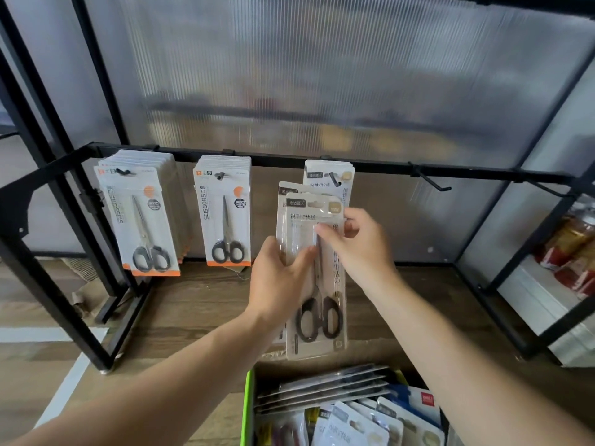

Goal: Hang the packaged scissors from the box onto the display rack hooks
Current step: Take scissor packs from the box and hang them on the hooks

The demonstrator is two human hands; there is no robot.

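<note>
On the black metal rack rail (257, 160), five hooks are being counted, left to right. The first is being loaded by a thick stack of white-and-orange carded scissors (145, 217), the second by a thinner stack of the same cards (227, 217); packs per stack cannot be counted. The third is being occupied by a few grey-and-beige blister packs (328, 180). Just in front of and below it, at least two clear blister packs of black-handled scissors (317, 284) are being held in the air, not yet hooked. Their left edge is being gripped by the left hand (277, 278), fingers curled round, and the front pack is being pinched near its top by the right hand (357, 243). Two bare black hooks (431, 183) are being left unfilled at the right. Many more loose packs (354, 423) are being kept in the green-edged box (248, 407) below, so the task is being judged roughly midway.
</note>
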